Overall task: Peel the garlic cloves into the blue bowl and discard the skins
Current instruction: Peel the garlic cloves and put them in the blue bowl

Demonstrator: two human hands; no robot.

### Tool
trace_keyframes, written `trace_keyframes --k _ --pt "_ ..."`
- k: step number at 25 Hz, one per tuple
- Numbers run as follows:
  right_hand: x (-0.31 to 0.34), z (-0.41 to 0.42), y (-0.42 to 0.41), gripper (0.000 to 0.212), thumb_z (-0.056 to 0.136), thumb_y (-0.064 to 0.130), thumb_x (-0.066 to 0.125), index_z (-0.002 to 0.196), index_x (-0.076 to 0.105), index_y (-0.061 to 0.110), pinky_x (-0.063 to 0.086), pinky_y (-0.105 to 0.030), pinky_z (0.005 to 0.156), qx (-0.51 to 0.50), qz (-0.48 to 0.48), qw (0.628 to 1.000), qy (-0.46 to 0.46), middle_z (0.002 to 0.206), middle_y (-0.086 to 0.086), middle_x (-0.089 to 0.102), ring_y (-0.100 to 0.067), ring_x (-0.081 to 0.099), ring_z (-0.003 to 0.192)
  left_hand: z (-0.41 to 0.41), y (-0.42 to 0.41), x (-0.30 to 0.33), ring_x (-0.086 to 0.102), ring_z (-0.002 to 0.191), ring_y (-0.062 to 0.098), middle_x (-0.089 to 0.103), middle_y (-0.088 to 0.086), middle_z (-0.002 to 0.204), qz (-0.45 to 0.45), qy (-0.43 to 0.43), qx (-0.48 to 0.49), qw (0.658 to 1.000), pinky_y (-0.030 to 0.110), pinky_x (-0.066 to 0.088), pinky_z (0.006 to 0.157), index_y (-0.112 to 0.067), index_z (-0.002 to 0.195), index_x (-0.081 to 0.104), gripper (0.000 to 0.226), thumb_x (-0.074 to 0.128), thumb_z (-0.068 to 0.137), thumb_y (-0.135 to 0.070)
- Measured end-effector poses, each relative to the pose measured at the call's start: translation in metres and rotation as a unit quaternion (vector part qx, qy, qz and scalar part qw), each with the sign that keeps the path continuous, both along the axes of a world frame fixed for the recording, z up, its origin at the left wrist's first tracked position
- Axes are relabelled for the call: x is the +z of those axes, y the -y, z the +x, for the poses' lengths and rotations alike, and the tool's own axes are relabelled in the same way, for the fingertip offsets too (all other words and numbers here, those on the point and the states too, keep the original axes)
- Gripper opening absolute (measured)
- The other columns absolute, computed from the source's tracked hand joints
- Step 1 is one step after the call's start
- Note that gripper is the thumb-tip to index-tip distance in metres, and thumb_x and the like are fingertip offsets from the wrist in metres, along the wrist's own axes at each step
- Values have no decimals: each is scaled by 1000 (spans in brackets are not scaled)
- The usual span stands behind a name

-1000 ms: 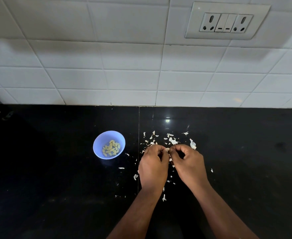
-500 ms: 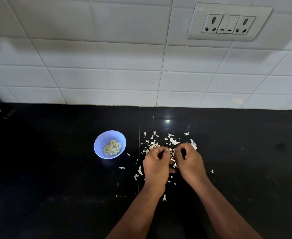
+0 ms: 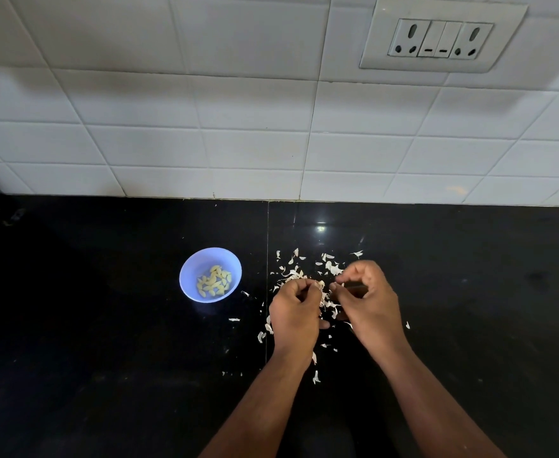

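Skins [image 3: 329,267] litter the black desk [image 3: 106,342] around and under both of your hands; none are gathered yet. Bowl [image 3: 210,275] sits left of the pile, apart from it, with a small heap of peeled cloves [image 3: 214,281] inside.

Left hand [image 3: 296,317]: fingers curled in, fingertips pinched at the top of the fist. Something pale shows at the tips, likely the clove being worked, but too small to confirm. Right hand [image 3: 367,305]: thumb and forefinger pinched close together, just beside the left fingertips. Whether a strip of skin is between them, you cannot tell from this view.

Risks from here, as judgement:

- Clove slips. A part-peeled clove is slick; a hard pull from your right hand could pop it out of the left pinch onto the desk, among the skins, where pale on pale hides it.
- Skin rides along. Thin flakes cling to damp fingers. Carry the clove to the bowl without checking and a flake drops in with it.
- Bowl knock. It looks light and sits within your left forearm's sweep; a quick reach across could tip it and spill the cloves.
- Scatter. Flakes already lie on both sides of the desk seam and back toward your wrists. Any brisk arm move or breath spreads them wider, making the discard step slower.
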State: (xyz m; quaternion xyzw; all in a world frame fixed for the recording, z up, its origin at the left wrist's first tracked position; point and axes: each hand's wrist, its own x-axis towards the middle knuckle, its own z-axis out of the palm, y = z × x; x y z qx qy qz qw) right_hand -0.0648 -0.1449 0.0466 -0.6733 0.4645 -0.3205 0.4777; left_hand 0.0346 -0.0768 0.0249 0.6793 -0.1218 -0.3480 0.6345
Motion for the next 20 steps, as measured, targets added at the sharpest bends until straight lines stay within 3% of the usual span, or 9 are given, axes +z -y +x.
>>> trace_keyframes --k 2,6,9,11,14,17,20 --pt "0 1 -3 36 93 1 70 113 74 31 56 -22 76 69 -33 997 -4 104 10 73 -9 69 86 0 0 -1 59 56 4 62 1 77 -1 9 -7 1000 40 65 58 -17 96 73 7 68 98 -12" --pt "-3 6 -1 21 93 2 72 102 81 18 50 -10 84 80 -80 994 -11 101 9 74 -1 70 97 -1 3 -3 63 61 8 62 1 75 -7 -32 -6 999 41 64 58 -11 96 74 9 66 97 -9" --pt "-7 12 -6 17 98 7 68 102 80 19 59 -22 80 32 32 999 28 97 5 78 -4 73 90 -2 7 -5 63 65 16 64 5 73 -16 -91 0 996 54 65 67 -6 95 74 12 62 97 -7" --pt "-7 17 -10 15 100 9 67 104 79 16 60 -31 65 -2 178 978 114 88 -3 78 -13 72 78 -2 8 -5 62 62 16 64 7 72 -14 -116 5 993 46 63 64 -4 99 72 13 60 99 -8" --pt "-9 18 -10 14 101 10 65 107 77 10 52 -27 53 -14 291 939 183 74 -7 70 -15 63 63 -3 7 -4 59 56 15 64 5 68 -17 -156 8 988 32 57 53 -6 102 71 13 59 103 -11" --pt "-9 16 -9 16 102 14 64 107 79 13 52 -28 54 0 303 937 176 75 -9 68 -16 62 62 -3 7 -3 55 52 12 62 3 65 -16 -160 4 987 28 53 49 -7 101 70 12 60 104 -13" --pt "-7 17 -10 15 99 15 68 111 79 12 56 -28 62 6 270 949 163 93 -12 78 -16 70 74 -1 7 -1 55 50 9 64 3 68 -13 -125 -9 992 28 52 48 -9 102 72 12 61 102 -12"
